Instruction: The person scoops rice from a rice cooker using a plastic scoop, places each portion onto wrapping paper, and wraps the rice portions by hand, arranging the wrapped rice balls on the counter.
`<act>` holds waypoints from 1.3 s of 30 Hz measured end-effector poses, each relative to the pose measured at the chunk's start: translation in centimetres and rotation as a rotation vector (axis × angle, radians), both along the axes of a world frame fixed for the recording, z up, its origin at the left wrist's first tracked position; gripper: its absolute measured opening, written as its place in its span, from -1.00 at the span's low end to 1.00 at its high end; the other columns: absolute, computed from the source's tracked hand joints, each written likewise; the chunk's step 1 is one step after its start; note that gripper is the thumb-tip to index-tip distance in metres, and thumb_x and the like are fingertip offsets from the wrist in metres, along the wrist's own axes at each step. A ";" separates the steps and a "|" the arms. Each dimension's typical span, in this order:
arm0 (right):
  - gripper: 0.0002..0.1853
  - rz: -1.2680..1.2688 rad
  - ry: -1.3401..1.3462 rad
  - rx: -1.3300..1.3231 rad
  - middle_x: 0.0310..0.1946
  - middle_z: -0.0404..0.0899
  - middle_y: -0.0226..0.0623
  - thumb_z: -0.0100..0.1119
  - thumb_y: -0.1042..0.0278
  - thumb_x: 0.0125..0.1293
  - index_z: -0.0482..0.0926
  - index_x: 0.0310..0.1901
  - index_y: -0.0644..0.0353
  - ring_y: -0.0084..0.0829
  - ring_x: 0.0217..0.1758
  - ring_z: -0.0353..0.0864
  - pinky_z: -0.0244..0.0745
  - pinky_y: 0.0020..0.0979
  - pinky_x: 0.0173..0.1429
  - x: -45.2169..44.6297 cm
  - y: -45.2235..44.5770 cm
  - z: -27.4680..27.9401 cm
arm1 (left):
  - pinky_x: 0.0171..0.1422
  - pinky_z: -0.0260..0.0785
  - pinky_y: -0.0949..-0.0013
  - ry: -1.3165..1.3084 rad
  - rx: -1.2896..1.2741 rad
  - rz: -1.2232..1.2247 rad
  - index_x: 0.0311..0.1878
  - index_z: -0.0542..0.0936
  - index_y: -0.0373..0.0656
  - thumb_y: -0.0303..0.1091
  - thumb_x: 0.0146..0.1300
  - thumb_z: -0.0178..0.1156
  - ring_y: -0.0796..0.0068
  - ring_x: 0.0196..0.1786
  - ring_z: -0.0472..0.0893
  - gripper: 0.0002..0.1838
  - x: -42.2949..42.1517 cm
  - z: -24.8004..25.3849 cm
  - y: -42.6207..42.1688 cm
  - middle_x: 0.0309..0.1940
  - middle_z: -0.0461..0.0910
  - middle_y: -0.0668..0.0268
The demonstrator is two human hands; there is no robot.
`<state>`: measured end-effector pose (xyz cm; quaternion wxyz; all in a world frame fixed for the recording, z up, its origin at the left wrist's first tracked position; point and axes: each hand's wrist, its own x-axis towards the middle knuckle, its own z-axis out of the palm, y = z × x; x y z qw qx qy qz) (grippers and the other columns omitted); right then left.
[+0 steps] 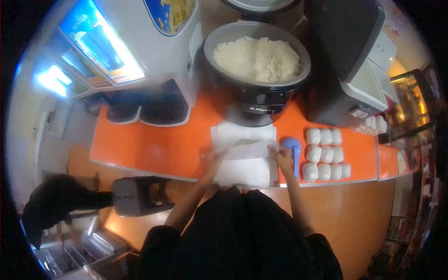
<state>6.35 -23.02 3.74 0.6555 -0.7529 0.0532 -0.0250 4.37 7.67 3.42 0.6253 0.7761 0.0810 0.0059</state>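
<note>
Between my two hands a white sheet of paper is stretched out, above a stack of white sheets on the orange counter. My left hand is closed on the sheet's left edge, somewhat blurred. At its right edge, my right hand pinches the same sheet. A blue rice scoop lies just right of my right hand. Beyond the sheets stands an open black rice cooker, filled with white rice. Several white wrapped bundles sit in rows to the right.
A drink dispenser stands at the back left of the orange counter, and a black machine at the back right. Behind me on the left are a dark stool and a person in black beside metal trays.
</note>
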 end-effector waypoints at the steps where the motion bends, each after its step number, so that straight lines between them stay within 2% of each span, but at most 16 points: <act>1: -0.84 -0.058 0.145 0.140 -0.56 0.65 -0.22 0.28 0.33 0.20 0.65 -0.43 0.24 -0.34 -0.54 0.56 0.39 -0.25 -0.43 0.8 0.7 0.1 | -0.40 0.30 0.40 -0.044 0.096 0.099 -0.41 0.65 -0.28 -0.09 0.32 0.27 0.63 -0.48 0.45 -0.61 1.2 -3.0 -0.4 -0.54 0.55 0.41; 2: -0.83 -0.134 0.137 0.082 -0.59 0.61 -0.26 0.30 0.33 0.20 0.63 -0.43 0.25 -0.38 -0.55 0.49 0.36 -0.29 -0.44 0.9 1.7 0.5 | -0.42 0.26 0.40 -0.091 0.192 0.198 -0.44 0.64 -0.27 -0.03 0.32 0.26 0.65 -0.49 0.42 -0.56 2.9 -8.0 -0.8 -0.54 0.53 0.45; 4: -0.81 -0.291 0.127 -0.033 -0.63 0.54 -0.32 0.33 0.33 0.21 0.58 -0.42 0.27 -0.46 -0.57 0.36 0.29 -0.36 -0.46 0.6 3.4 1.1 | -0.45 0.22 0.40 -0.071 0.277 0.237 -0.50 0.61 -0.26 0.05 0.32 0.24 0.67 -0.51 0.38 -0.49 4.2 -9.0 -0.8 -0.57 0.50 0.49; 7: -0.83 -0.342 -0.085 -0.599 -0.66 0.53 -0.01 0.24 0.35 0.24 0.58 -0.40 0.28 -0.06 -0.64 0.49 0.35 -0.20 -0.48 0.4 4.0 -0.2 | -0.46 0.21 0.40 0.141 0.185 0.159 -0.56 0.58 -0.25 0.08 0.31 0.24 0.66 -0.54 0.38 -0.45 3.4 -7.3 -0.4 -0.63 0.47 0.49; 10: -0.86 -0.358 -0.237 -0.542 -0.63 0.51 0.07 0.19 0.38 0.25 0.56 -0.28 0.29 0.05 -0.57 0.53 0.38 -0.12 -0.45 -0.8 4.2 -0.8 | -0.46 0.23 0.41 0.221 0.110 0.173 -0.59 0.56 -0.25 0.08 0.32 0.22 0.64 -0.57 0.41 -0.44 1.2 -4.5 -0.3 -0.71 0.44 0.47; 12: -0.82 -0.260 -0.072 -0.579 -0.47 0.56 0.11 0.16 0.42 0.25 0.54 -0.14 0.29 0.07 -0.44 0.58 0.42 -0.09 -0.36 -2.0 3.9 0.6 | -0.45 0.28 0.40 0.098 0.247 0.058 -0.59 0.56 -0.26 0.10 0.34 0.19 0.62 -0.57 0.45 -0.42 -0.7 -6.1 2.3 -0.73 0.44 0.41; 15: -0.68 -0.235 -0.038 -0.785 -0.18 0.57 0.14 0.12 0.44 0.25 0.50 0.05 0.28 0.07 -0.20 0.61 0.45 -0.08 -0.17 -4.5 4.3 4.3 | -0.38 0.41 0.32 0.223 0.137 0.036 -0.51 0.63 -0.29 0.12 0.41 0.07 0.50 -0.47 0.59 -0.38 -3.4 -0.2 5.1 -0.62 0.56 0.30; 19: -0.52 -0.092 -0.494 -1.144 0.12 0.47 0.11 0.09 0.42 0.25 0.41 0.22 0.27 0.04 0.16 0.49 0.39 -0.08 0.10 -7.0 5.8 5.3 | -0.20 0.54 0.34 0.713 -0.218 -0.153 -0.42 0.68 -0.36 0.13 0.46 -0.05 0.41 -0.31 0.68 -0.33 -4.6 2.3 5.7 -0.42 0.66 0.15; 21: -0.44 0.437 -0.386 -1.008 0.27 0.39 -0.02 0.05 0.41 0.26 0.31 0.32 0.29 -0.07 0.33 0.38 0.30 -0.09 0.33 -7.2 7.2 5.5 | -0.14 0.57 0.36 0.854 -0.496 -0.329 -0.37 0.69 -0.37 0.13 0.47 -0.09 0.36 -0.27 0.70 -0.31 -4.6 2.4 4.7 -0.37 0.68 0.12; 24: -0.39 0.479 -0.489 -0.948 0.39 0.26 -0.07 0.00 0.40 0.31 0.21 0.41 0.25 -0.13 0.47 0.23 0.16 -0.11 0.48 -7.4 8.0 4.3 | -0.02 0.57 0.34 0.872 -0.475 -0.311 -0.30 0.68 -0.36 0.12 0.43 0.00 0.38 -0.20 0.69 -0.38 -3.2 -0.9 4.3 -0.30 0.68 0.12; 27: -0.37 0.482 -0.454 -0.955 0.44 0.20 -0.10 -0.02 0.39 0.34 0.15 0.44 0.23 -0.16 0.52 0.15 0.10 -0.12 0.52 -6.7 8.1 4.3 | 0.01 0.52 0.31 0.224 0.175 -0.872 -0.17 0.67 -0.34 0.01 0.28 0.21 0.39 -0.14 0.66 -0.52 -0.5 -2.4 6.7 -0.26 0.68 0.15; 30: -0.37 0.448 -0.451 -0.945 0.45 0.18 -0.13 -0.03 0.38 0.35 0.14 0.45 0.22 -0.17 0.52 0.14 0.10 -0.12 0.52 -6.7 8.2 4.6 | -0.03 0.47 0.39 0.576 0.097 -0.598 -0.16 0.67 -0.33 -0.24 0.08 0.37 0.44 -0.13 0.63 -0.65 3.7 0.0 5.5 -0.22 0.68 0.19; 33: -0.36 0.426 -0.455 -0.944 0.42 0.22 -0.12 0.00 0.37 0.31 0.16 0.44 0.19 -0.15 0.50 0.17 0.12 -0.11 0.51 -6.7 8.6 4.6 | -0.15 0.44 0.43 0.445 -0.057 -0.288 -0.22 0.69 -0.30 -0.48 -0.03 0.34 0.45 -0.20 0.62 -0.76 7.5 -0.6 2.2 -0.26 0.68 0.25; 35: -0.34 0.401 -0.471 -0.919 0.39 0.27 -0.10 0.07 0.37 0.26 0.20 0.42 0.18 -0.10 0.47 0.22 0.17 -0.09 0.47 -6.6 8.7 5.2 | -0.09 0.46 0.42 0.122 0.165 -0.316 -0.21 0.69 -0.29 -0.55 -0.04 0.29 0.44 -0.17 0.63 -0.75 10.4 -7.3 2.0 -0.24 0.69 0.24; 37: -0.34 0.390 -0.500 -0.955 0.38 0.27 -0.10 0.08 0.34 0.25 0.21 0.42 0.17 -0.09 0.46 0.23 0.17 -0.09 0.47 -6.7 8.7 5.0 | 0.00 0.48 0.40 -0.047 0.264 -0.548 -0.14 0.68 -0.28 -0.57 -0.03 0.28 0.43 -0.12 0.65 -0.70 11.4 -7.1 2.0 -0.18 0.70 0.21; 39: -0.33 0.398 -0.508 -0.995 0.39 0.26 -0.10 0.06 0.32 0.27 0.19 0.43 0.14 -0.10 0.47 0.22 0.15 -0.11 0.49 -6.6 8.4 4.9 | 0.11 0.47 0.37 -0.050 0.262 -0.990 -0.01 0.66 -0.26 -0.55 0.00 0.31 0.42 -0.03 0.65 -0.61 11.4 -3.6 4.7 -0.10 0.70 0.18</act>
